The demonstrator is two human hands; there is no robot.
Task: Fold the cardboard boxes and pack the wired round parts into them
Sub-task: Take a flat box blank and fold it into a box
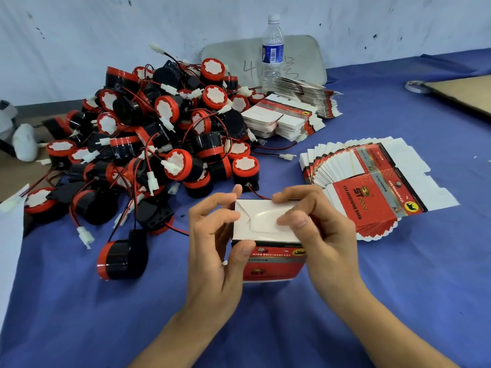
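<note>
1. I hold one folded box (268, 258) in front of me, low in the middle of my view, with its white end facing up.
2. My left hand (218, 235) is clamped on the box from its 9 o'clock side, thumb on the near top edge and fingers curled round the far edge.
3. My right hand (321, 229) grips it from 3 o'clock, thumb pressing down on the white flaps (261, 221), fingers hooked over the far edge.
4. Judged from this, I am on the folding step, closing one end. The flaps lie overlapped but the tuck looks not yet fully seated.
5. I cannot tell whether a part is already inside; the box walls hide it.
6. The wired round parts (159, 134) lie heaped at 10 to 11 o'clock of the box, wires tangled together, with one loose part (122, 258) at 9 o'clock.
7. The flat boxes (372, 181) are fanned out at 2 o'clock, and more stacks sit at 12 o'clock near a water bottle (272, 49).
8. Next I would press the tuck flap home with even thumb pressure, bracing the walls so the thin card does not buckle. If the box is empty, I would turn it over and pick a part with its wire gathered.
</note>
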